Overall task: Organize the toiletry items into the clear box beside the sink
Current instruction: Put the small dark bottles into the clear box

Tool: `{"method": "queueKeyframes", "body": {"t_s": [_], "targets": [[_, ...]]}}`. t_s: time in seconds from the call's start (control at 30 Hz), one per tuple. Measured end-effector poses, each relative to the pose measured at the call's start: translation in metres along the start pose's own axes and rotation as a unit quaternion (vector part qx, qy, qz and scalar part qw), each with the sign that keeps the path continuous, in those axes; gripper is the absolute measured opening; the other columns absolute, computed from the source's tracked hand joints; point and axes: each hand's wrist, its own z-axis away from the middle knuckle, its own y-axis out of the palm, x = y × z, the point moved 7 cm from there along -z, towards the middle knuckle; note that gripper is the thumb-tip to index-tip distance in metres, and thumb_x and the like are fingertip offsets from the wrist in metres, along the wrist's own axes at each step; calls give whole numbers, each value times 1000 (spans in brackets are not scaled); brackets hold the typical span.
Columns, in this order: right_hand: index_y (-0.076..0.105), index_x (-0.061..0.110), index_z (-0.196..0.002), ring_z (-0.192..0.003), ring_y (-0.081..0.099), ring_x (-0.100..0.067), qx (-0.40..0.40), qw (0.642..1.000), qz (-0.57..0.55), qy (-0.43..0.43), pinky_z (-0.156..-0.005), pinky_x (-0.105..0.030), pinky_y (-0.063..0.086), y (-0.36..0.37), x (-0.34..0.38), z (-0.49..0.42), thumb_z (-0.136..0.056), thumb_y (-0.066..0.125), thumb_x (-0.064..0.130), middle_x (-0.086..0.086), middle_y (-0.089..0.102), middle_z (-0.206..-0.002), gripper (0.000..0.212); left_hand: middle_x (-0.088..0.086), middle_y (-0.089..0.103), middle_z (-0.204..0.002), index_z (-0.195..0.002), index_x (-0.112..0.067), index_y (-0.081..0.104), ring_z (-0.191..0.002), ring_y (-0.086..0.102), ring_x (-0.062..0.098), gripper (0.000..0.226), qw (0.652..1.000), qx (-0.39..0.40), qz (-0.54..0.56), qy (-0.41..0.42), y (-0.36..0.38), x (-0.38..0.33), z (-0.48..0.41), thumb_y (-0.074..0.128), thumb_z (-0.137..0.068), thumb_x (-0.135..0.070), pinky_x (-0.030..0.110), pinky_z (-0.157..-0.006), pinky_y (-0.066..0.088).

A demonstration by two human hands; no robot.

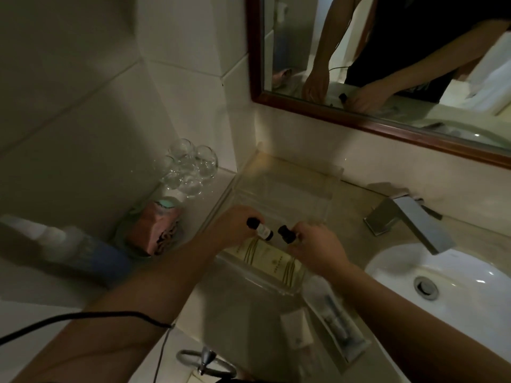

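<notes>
The clear box (290,172) lies on the counter left of the sink, against the wall under the mirror. Both my hands are over its near half. My left hand (235,223) grips a small bottle (262,230) with a black cap. My right hand (315,244) grips another small black-capped bottle (286,234), mostly hidden by the fingers. The two bottles nearly touch. Below them, inside the box, lies a cream packet (265,258) with a printed logo. On the counter in front of the box lie a wrapped toothbrush kit (336,313) and a small white sachet (296,330).
The white sink (456,288) and a chrome tap (412,219) are on the right. Several upturned glasses (186,168), a pink cloth bundle (156,230) and a blue-and-white bottle (63,250) stand on the left ledge. A cable (83,317) crosses my left forearm. A chrome towel ring (206,363) hangs below the counter.
</notes>
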Motion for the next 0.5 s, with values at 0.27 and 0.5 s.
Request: {"method": "queueKeyframes", "body": {"t_s": [0.27, 0.5], "targets": [[62, 26, -94, -86, 57, -22, 88, 984, 153, 17, -66, -30, 39, 24, -5, -28, -85, 55, 39, 2, 58, -83, 17, -4, 70, -87, -92, -27, 70, -76, 65, 11, 18, 998, 62, 16, -16, 26, 20, -28, 71, -74, -23, 33, -70, 57], [62, 25, -95, -83, 62, -24, 126, 979, 159, 8, -64, -29, 40, 39, -6, -33, -86, 53, 37, -1, 66, -89, 17, -3, 61, -99, -94, -31, 62, -95, 50, 15, 13, 994, 77, -80, 24, 38, 21, -27, 63, -81, -28, 31, -78, 43]]}}
